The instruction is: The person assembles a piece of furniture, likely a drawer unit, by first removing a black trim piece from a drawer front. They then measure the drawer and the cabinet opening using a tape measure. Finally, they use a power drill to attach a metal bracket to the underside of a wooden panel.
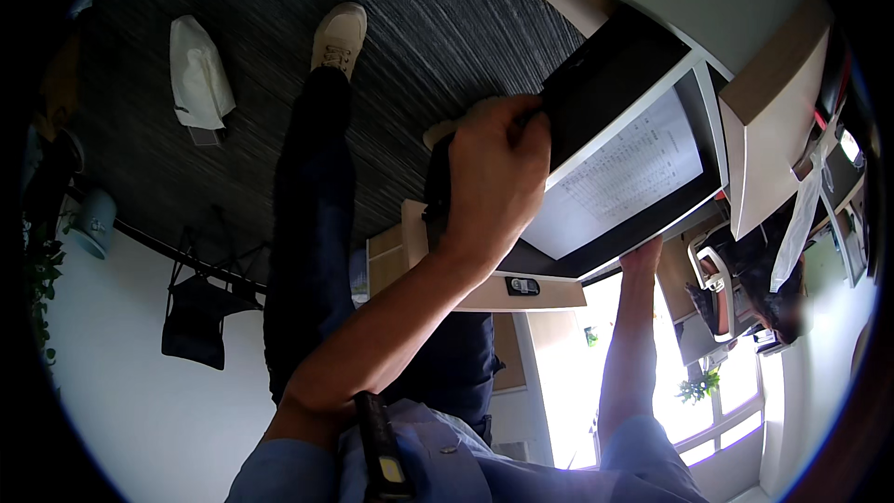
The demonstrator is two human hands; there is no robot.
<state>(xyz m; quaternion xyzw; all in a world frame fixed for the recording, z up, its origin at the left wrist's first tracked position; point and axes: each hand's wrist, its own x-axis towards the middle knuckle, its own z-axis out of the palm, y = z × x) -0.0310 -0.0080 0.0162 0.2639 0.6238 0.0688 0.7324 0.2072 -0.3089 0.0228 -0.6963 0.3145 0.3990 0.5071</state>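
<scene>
In front of me is a shallow black tray-like case with a white rim (652,101). Inside it lies a printed white sheet (626,177). My left hand (496,177) is closed, its thumb and fingers pinching the edge of a black panel (610,79) along the case's left side. On the other side, my right hand (641,256) reaches up to the case's lower right edge. That hand's fingers are hidden behind the edge, so their grip cannot be made out.
A pale wooden board with a small dark fitting (522,286) sits below the case. At the right are a wooden cabinet part (778,121) and a white-armed chair (712,284). A white bag (197,74) lies on the dark floor; a black folding chair (200,312) stands left.
</scene>
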